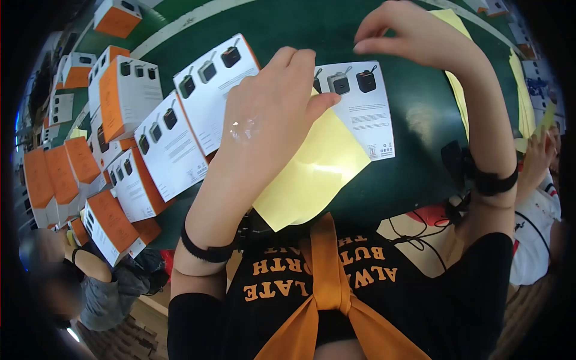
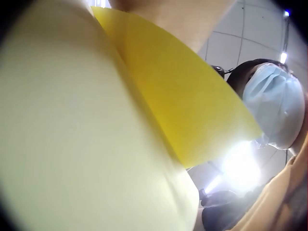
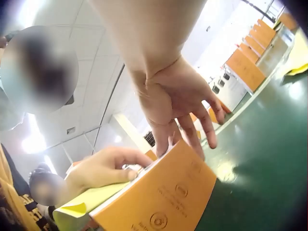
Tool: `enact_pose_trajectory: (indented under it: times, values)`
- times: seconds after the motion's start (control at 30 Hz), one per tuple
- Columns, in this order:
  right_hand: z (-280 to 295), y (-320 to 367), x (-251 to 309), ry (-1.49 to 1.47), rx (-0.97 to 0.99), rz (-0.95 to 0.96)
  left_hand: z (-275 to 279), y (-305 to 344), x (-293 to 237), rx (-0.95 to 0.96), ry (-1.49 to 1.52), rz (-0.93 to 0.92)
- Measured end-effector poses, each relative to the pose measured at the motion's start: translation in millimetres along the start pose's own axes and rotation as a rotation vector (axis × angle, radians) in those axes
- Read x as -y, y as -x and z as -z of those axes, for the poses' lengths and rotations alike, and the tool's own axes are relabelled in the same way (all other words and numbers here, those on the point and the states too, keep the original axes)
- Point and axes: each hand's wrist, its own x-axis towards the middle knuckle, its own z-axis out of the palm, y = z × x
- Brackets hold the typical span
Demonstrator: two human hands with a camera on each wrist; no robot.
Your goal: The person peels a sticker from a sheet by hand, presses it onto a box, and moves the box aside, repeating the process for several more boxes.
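Observation:
My left hand (image 1: 267, 105) holds a glossy yellow sheet (image 1: 315, 168) that hangs down toward my body. Its thumb lies along the upper edge of a white-and-orange speaker box (image 1: 369, 117). In the right wrist view that box's orange side (image 3: 163, 192) faces the camera, and the left hand (image 3: 106, 168) reaches over its top. A clear shiny patch shows on the back of the left hand. My right hand (image 1: 414, 36) is raised beyond the box, fingers loosely extended and holding nothing. Close-up, the yellow sheet (image 2: 178, 86) fills much of the left wrist view, hiding the left fingers.
Several speaker boxes (image 1: 168, 144) stand in rows to the left on the green table (image 1: 420, 168). More yellow sheets (image 1: 456, 90) lie under and beside my right forearm. Other people's arms (image 1: 93, 264) show at both sides. Cables (image 1: 417, 240) hang near my right elbow.

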Motion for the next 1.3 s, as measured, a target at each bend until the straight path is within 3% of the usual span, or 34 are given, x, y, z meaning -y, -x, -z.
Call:
enact_pose_trajectory:
  times: [0.03,0.07,0.13,0.17,0.23,0.27,0.3,0.4,0.43,0.5,0.57,0.63,0.67,0.73,0.8,0.83,0.9,0.93,0.97,1.0,1.07,1.1,1.13,1.17,1.23,1.27,1.3]
  values:
    - [-2,8,2,0.061,-0.328,0.027,3,1,0,-0.089,0.041,-0.021]
    - [-4,16,9,0.004,-0.535,-0.006,14,2,-5,-0.109,0.029,-0.024]
    - [-15,42,37,-0.166,-0.706,0.183,42,10,-17,-0.19,0.456,0.23]
    - [-24,55,54,-0.23,-0.685,0.242,49,17,-17,-0.201,0.449,0.223]
    - [-43,73,80,-0.268,-0.657,0.349,62,31,-11,-0.521,0.56,0.174]
    - [-55,76,93,-0.471,-0.658,0.354,70,36,-14,-0.591,0.525,0.137]
    - [-67,77,106,-0.674,-0.651,0.355,74,40,-12,-0.608,0.52,0.132]
    - [-91,77,120,-0.903,-0.571,0.316,76,54,-9,-0.712,0.585,0.122]
    - [-94,73,121,-0.899,-0.572,0.319,77,59,-8,-0.716,0.585,0.12]
    - [-95,66,122,-0.932,-0.807,0.47,79,69,-3,-0.736,0.685,0.132]
    - [-90,65,129,-0.999,-0.768,0.438,105,90,-9,-0.358,0.788,0.248]
    - [-99,48,146,-1.233,-0.702,0.469,102,90,-24,-0.292,0.854,-0.232]
    - [-103,46,149,-1.387,-0.544,0.561,100,90,-29,-0.301,0.78,-0.306]
    - [-107,40,158,-1.384,-0.479,0.517,93,92,-33,-0.325,0.688,-0.372]
    - [-109,39,163,-1.345,-0.465,0.504,88,95,-33,-0.381,0.825,-0.174]
    - [-112,40,165,-1.437,-0.371,0.503,88,97,-33,-0.383,0.819,-0.174]
    - [-112,42,162,-1.527,-0.278,0.501,87,100,-31,-0.357,1.024,0.034]
    - [-108,45,158,-1.598,-0.289,0.561,89,101,-29,-0.356,1.379,0.159]
    - [-105,49,153,-1.666,-0.298,0.625,95,100,-26,-0.399,1.387,0.285]
    - [-106,55,149,-1.311,-0.587,0.498,92,100,-22,-0.472,1.291,0.298]
    - [-119,69,163,-1.166,-0.609,0.498,82,97,-16,-0.553,1.191,0.312]
    - [-125,75,170,-1.023,-0.631,0.488,75,94,-17,-0.654,0.985,0.216]
    - [-132,71,176,-0.9,-0.791,0.429,71,91,-16,-0.745,0.777,0.12]
    - [-129,70,172,-0.902,-0.785,0.431,69,86,-12,-0.748,0.774,0.125]
    - [-118,70,158,-0.803,-0.911,0.238,73,77,2,-0.915,1.054,-0.065]
    - [-110,75,152,-0.824,-0.941,0.215,87,79,6,-0.939,1.301,0.049]
    - [-102,79,147,-0.849,-0.967,0.195,94,87,20,-0.96,1.283,0.057]
